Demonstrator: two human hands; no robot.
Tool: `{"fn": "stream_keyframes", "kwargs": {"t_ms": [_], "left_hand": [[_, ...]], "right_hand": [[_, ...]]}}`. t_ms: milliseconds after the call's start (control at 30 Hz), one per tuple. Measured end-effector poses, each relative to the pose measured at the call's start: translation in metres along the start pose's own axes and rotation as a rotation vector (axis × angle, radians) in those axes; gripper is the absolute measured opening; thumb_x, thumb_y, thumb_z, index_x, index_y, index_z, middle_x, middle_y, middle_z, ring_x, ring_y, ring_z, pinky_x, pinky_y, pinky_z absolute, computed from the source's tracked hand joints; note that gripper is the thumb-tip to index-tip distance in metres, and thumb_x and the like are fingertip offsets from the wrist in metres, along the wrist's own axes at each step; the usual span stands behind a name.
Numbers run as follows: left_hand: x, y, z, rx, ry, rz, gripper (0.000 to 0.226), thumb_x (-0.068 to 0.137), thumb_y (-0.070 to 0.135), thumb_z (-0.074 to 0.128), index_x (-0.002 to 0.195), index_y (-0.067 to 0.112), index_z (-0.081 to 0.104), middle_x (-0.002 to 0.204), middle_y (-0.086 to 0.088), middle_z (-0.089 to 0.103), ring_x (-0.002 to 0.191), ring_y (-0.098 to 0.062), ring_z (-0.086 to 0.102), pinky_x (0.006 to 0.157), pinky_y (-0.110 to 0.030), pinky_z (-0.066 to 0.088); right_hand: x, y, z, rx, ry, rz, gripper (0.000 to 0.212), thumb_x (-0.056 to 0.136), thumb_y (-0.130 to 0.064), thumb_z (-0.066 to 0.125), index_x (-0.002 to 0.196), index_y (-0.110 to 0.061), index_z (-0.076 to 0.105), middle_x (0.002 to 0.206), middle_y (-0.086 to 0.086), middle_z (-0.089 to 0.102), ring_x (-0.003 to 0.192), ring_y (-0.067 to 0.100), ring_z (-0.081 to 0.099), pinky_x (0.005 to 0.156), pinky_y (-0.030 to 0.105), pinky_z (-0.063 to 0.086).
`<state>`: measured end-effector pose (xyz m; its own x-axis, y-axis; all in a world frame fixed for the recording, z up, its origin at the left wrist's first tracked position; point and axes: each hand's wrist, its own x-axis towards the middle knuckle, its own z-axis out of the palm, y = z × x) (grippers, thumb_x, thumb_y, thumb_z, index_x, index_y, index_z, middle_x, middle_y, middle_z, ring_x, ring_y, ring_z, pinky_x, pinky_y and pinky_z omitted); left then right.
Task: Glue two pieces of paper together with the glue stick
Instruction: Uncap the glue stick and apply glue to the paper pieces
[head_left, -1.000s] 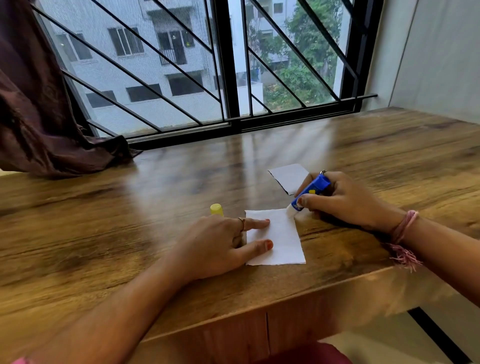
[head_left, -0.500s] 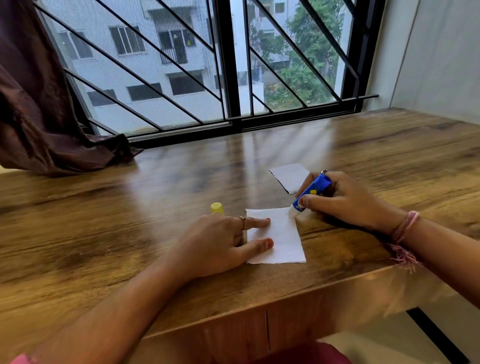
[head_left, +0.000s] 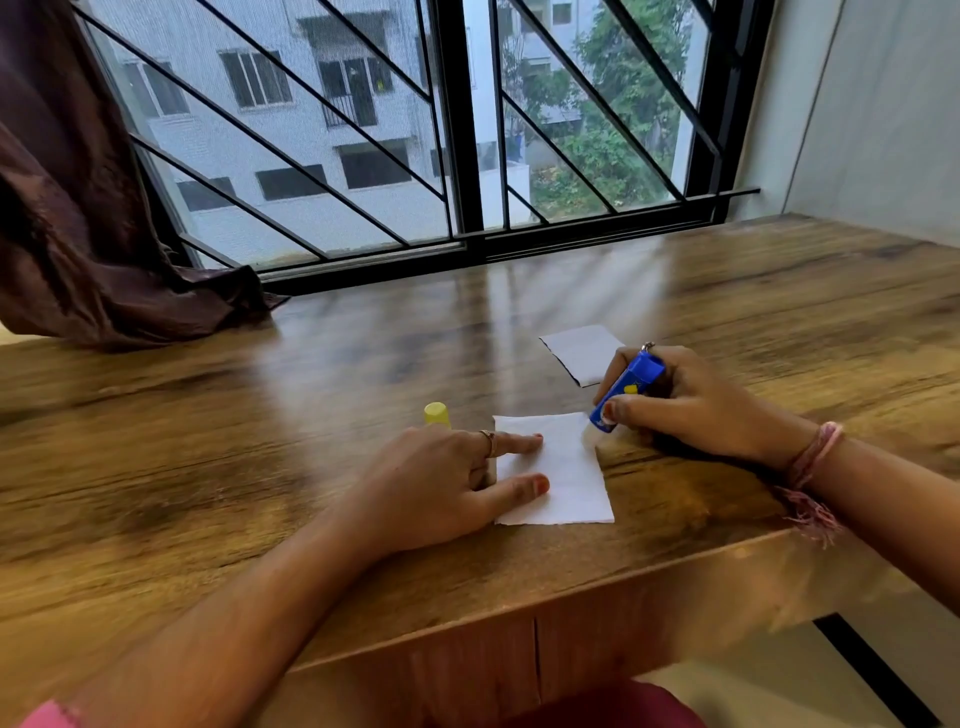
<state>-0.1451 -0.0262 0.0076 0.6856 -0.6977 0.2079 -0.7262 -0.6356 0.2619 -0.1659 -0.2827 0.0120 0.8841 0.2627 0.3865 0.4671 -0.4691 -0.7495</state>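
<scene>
A white paper lies near the front edge of the wooden table. My left hand rests flat on its left side, fingers spread, pinning it down. My right hand grips a blue glue stick tilted down to the left, its tip touching the paper's top right corner. A second, smaller white paper lies just beyond, partly hidden by my right fingers. The yellow cap stands upright behind my left hand.
A dark brown curtain bunches on the table's far left. A barred window runs along the back edge and a grey wall closes the right side. The table's front edge lies just below the paper.
The glue stick's tip has shifted slightly along the top right corner of the paper. My left hand stays in place on the paper.
</scene>
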Motion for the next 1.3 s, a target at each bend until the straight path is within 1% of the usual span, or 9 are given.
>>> {"fn": "stream_keyframes", "kwargs": {"t_ms": [67, 233, 433, 633, 733, 867, 967, 1067, 1300], "left_hand": [[0.0004, -0.0008, 0.0008, -0.011, 0.005, -0.004, 0.050, 0.081, 0.072, 0.040, 0.126, 0.051, 0.050, 0.054, 0.024, 0.049, 0.057, 0.008, 0.050, 0.060, -0.007, 0.034], [0.0002, -0.0016, 0.0010, -0.015, 0.002, 0.000, 0.049, 0.082, 0.070, 0.042, 0.126, 0.050, 0.051, 0.054, 0.024, 0.049, 0.057, 0.008, 0.050, 0.061, -0.006, 0.034], [0.0015, -0.0016, 0.0009, -0.005, 0.002, 0.008, 0.052, 0.081, 0.072, 0.039, 0.127, 0.051, 0.049, 0.054, 0.026, 0.049, 0.059, 0.009, 0.050, 0.062, -0.007, 0.034], [0.0010, -0.0022, 0.0013, -0.010, 0.011, 0.010, 0.054, 0.080, 0.074, 0.038, 0.127, 0.051, 0.049, 0.053, 0.024, 0.049, 0.058, 0.007, 0.050, 0.058, -0.006, 0.034], [0.0008, -0.0022, 0.0014, -0.007, 0.006, 0.013, 0.055, 0.079, 0.076, 0.036, 0.127, 0.052, 0.048, 0.057, 0.027, 0.050, 0.061, 0.010, 0.050, 0.063, -0.006, 0.034], [0.0007, -0.0034, 0.0015, -0.008, 0.017, 0.014, 0.054, 0.080, 0.074, 0.037, 0.127, 0.052, 0.049, 0.050, 0.016, 0.048, 0.059, 0.008, 0.051, 0.060, -0.007, 0.035], [0.0012, -0.0038, 0.0019, -0.008, 0.021, 0.011, 0.052, 0.081, 0.073, 0.039, 0.127, 0.052, 0.050, 0.046, 0.012, 0.044, 0.058, 0.009, 0.050, 0.061, -0.006, 0.034], [0.0010, -0.0029, 0.0026, -0.002, 0.009, 0.004, 0.050, 0.081, 0.072, 0.040, 0.126, 0.052, 0.050, 0.055, 0.024, 0.050, 0.059, 0.010, 0.050, 0.064, -0.006, 0.034], [0.0013, -0.0021, 0.0020, 0.003, -0.002, 0.005, 0.053, 0.080, 0.074, 0.036, 0.127, 0.052, 0.048, 0.059, 0.030, 0.049, 0.060, 0.010, 0.050, 0.067, -0.004, 0.033]], "right_hand": [[0.0004, -0.0012, 0.0005, -0.008, -0.002, -0.015, 0.011, 0.077, -0.022, 0.064, 0.081, -0.012, 0.066, 0.068, 0.028, 0.058, 0.058, 0.042, 0.052, 0.057, 0.050, 0.044], [-0.0031, -0.0039, 0.0006, 0.033, -0.085, -0.010, 0.004, 0.078, -0.017, 0.064, 0.077, -0.013, 0.066, 0.058, -0.002, 0.058, 0.054, 0.009, 0.052, 0.054, 0.022, 0.041], [-0.0044, -0.0077, 0.0012, 0.036, -0.113, -0.038, 0.003, 0.076, -0.022, 0.066, 0.077, -0.019, 0.066, 0.065, 0.017, 0.059, 0.058, 0.019, 0.053, 0.058, 0.028, 0.043], [-0.0027, -0.0050, 0.0009, 0.050, -0.096, -0.043, 0.016, 0.073, -0.034, 0.064, 0.078, -0.019, 0.066, 0.064, 0.012, 0.060, 0.057, 0.020, 0.054, 0.058, 0.032, 0.044], [-0.0047, -0.0067, 0.0015, 0.061, -0.165, -0.059, 0.008, 0.074, -0.032, 0.063, 0.076, -0.025, 0.066, 0.066, 0.014, 0.060, 0.060, 0.028, 0.055, 0.060, 0.030, 0.045], [-0.0038, -0.0058, 0.0008, 0.094, -0.145, -0.051, 0.007, 0.074, -0.033, 0.063, 0.075, -0.027, 0.066, 0.065, 0.008, 0.059, 0.059, 0.015, 0.054, 0.060, 0.024, 0.044], [-0.0052, -0.0062, 0.0012, 0.088, -0.200, -0.063, 0.007, 0.076, -0.029, 0.064, 0.076, -0.022, 0.066, 0.066, 0.014, 0.061, 0.058, 0.020, 0.054, 0.058, 0.026, 0.044], [-0.0046, -0.0054, 0.0007, 0.097, -0.190, -0.064, 0.015, 0.075, -0.026, 0.064, 0.078, -0.012, 0.066, 0.068, 0.017, 0.062, 0.060, 0.029, 0.055, 0.060, 0.032, 0.045], [-0.0065, -0.0082, 0.0005, 0.105, -0.229, -0.041, 0.008, 0.074, -0.028, 0.065, 0.076, -0.020, 0.065, 0.066, 0.002, 0.062, 0.059, 0.010, 0.056, 0.059, 0.020, 0.044]]}}
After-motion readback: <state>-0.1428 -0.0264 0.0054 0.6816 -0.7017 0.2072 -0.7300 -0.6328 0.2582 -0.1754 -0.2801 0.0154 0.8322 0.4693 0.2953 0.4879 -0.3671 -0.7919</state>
